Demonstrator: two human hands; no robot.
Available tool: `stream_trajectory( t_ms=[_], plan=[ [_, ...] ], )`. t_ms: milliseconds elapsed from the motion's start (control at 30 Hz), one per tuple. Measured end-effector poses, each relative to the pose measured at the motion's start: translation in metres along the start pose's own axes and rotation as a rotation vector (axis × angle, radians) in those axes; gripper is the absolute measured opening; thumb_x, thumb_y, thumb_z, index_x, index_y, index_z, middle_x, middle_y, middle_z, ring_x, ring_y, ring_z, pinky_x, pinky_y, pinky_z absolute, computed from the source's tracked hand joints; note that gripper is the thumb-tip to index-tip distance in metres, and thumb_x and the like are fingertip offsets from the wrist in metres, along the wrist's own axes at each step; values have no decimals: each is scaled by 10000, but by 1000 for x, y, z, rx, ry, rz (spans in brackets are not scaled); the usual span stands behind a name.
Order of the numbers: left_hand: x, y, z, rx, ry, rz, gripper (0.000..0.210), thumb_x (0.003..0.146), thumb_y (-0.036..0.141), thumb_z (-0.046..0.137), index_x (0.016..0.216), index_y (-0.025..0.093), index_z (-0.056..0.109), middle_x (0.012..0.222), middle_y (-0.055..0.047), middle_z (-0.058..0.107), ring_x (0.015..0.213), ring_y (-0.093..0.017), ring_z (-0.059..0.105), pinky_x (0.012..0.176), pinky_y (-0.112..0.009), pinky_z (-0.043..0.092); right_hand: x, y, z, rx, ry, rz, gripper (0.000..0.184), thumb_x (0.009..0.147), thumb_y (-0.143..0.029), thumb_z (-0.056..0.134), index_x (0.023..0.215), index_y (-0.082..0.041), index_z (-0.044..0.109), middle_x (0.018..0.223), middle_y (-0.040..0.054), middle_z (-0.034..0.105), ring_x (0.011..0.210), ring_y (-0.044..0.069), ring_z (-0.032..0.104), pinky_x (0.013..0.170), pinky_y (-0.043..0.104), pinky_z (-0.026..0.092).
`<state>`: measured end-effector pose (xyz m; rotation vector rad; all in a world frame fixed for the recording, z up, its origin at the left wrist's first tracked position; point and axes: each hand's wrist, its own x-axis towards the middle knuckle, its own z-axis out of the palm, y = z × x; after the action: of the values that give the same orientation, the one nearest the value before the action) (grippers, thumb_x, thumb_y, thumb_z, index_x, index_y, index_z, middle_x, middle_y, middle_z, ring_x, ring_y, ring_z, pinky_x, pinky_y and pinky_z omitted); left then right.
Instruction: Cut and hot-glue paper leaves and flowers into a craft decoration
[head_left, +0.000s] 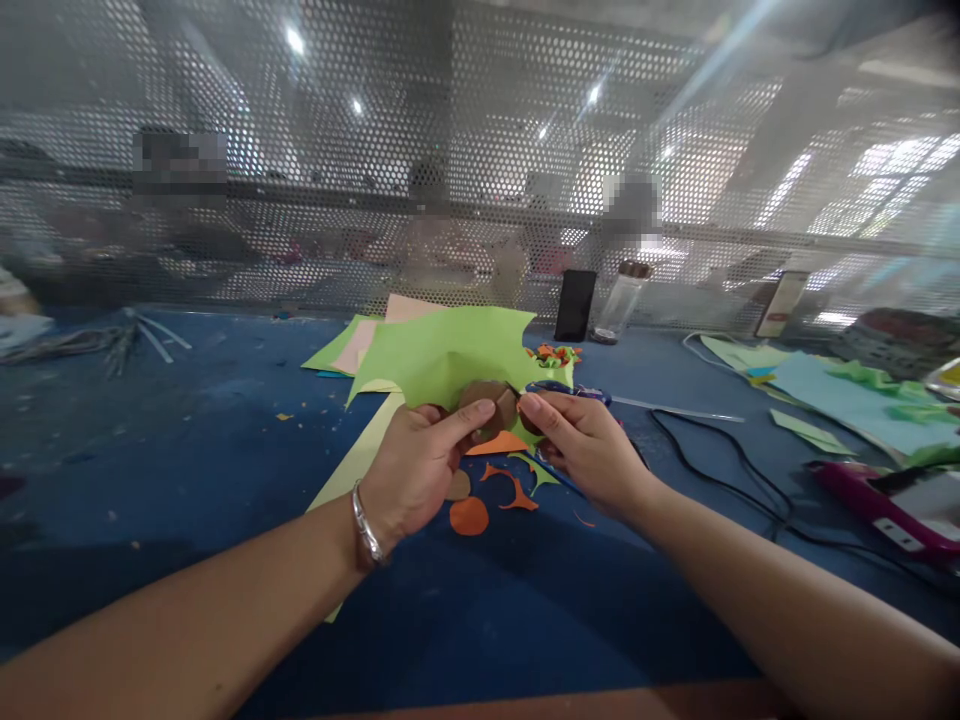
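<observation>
My left hand [424, 455] is closed, its thumb pressed on a brown round card piece [499, 408]. A light green paper sheet [457, 345] with curved cut edges rises behind the card. Close to the card's right edge, my right hand [581, 440] pinches with thumb and fingers; what lies between them is mostly hidden, though some brown and green shows there. Below both hands lie an orange paper disc [469, 517], a tan disc [458, 486] partly behind my left hand, orange paper scraps [517, 494] and a green scrap [541, 476].
A phone [575, 305] and a glass bottle [621, 305] stand against the perforated metal panel [315, 230]. Right are a black cable [727, 470], a magenta power strip [885, 510] and blue paper [832, 395]. Pale yellow paper [352, 465] lies left of my hands.
</observation>
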<state>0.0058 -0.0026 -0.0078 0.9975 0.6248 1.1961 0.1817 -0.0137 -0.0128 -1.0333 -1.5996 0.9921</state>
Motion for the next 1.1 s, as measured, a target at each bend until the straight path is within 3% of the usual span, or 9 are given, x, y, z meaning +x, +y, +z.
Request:
stream_trajectory(
  t_ms=[133, 267, 433, 533, 667, 833, 1100],
  plan=[
    [4, -1, -4, 44, 163, 26, 170, 680, 274, 860, 712, 132, 772, 708, -50, 722, 677, -147, 641, 728, -280, 514, 2, 0, -1, -87, -29, 4, 447, 947, -592, 525, 723, -206, 494, 600, -67, 336, 490, 80, 279, 464, 239, 236],
    [14, 0, -15, 79, 331, 71, 205, 645, 291, 872, 643, 140, 734, 632, -34, 683, 651, -155, 630, 682, -280, 499, 16, 5, -15, -363, -30, -30, 333, 890, -511, 630, 800, -193, 585, 683, -23, 524, 592, 115, 436, 550, 248, 336],
    [21, 2, -22, 138, 378, 101, 241, 655, 306, 872, 599, 151, 696, 664, -43, 697, 710, -171, 652, 721, -285, 504, 67, 23, -64, -938, 182, -93, 234, 910, -417, 564, 911, -201, 653, 787, 30, 679, 674, 171, 571, 609, 273, 370],
    [18, 7, -19, 226, 385, 73, 215, 663, 293, 868, 590, 164, 712, 604, -17, 674, 631, -151, 613, 654, -269, 483, 108, 40, -99, -1308, 269, 61, 262, 934, -407, 511, 1018, -220, 674, 967, 76, 733, 803, 213, 645, 599, 282, 354],
    [15, 11, -17, 261, 349, 61, 183, 678, 271, 852, 574, 183, 729, 576, -26, 675, 663, -178, 640, 662, -279, 491, 153, 67, -137, -1392, 302, 149, 255, 950, -303, 469, 1022, -183, 682, 1012, 130, 732, 852, 250, 670, 613, 296, 363],
    [20, 4, -23, 300, 352, -3, 166, 710, 331, 837, 721, 174, 785, 801, -73, 767, 777, -197, 676, 718, -284, 506, 189, 96, -162, -1427, 287, 147, 238, 958, -273, 478, 1043, -154, 665, 1074, 148, 716, 925, 248, 670, 687, 303, 407],
    [23, -1, -26, 336, 383, -74, 298, 687, 391, 851, 580, 163, 692, 564, -15, 625, 568, -137, 540, 572, -267, 422, 215, 129, -181, -1411, 264, 94, 241, 926, -206, 496, 1011, -117, 704, 1169, 185, 681, 1022, 256, 655, 807, 317, 454]
  ],
)
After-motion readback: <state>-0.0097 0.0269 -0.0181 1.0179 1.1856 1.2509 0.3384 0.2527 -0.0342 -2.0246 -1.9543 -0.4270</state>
